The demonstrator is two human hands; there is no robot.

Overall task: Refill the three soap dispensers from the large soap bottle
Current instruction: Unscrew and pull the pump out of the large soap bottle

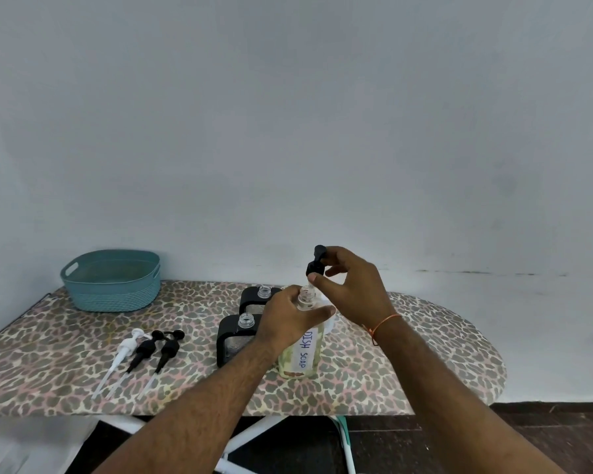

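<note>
A clear dispenser labelled "DISH SOAP" [302, 357], holding pale yellow liquid, stands on the leopard-print board [65, 364]. My left hand [288, 319] grips its shoulder. My right hand [353, 289] pinches a black pump head [317, 261] lifted just above the bottle's open neck. Two black-cased dispensers [233, 340] [254, 297] stand open-necked to the left. Behind my hands a white object shows partly; I cannot tell what it is.
Three loose pumps lie on the board at left: one white pump [124, 350] and two black pumps [144, 348] [166, 348]. A teal basket [112, 280] sits at the back left by the wall. The board's rounded end is at right.
</note>
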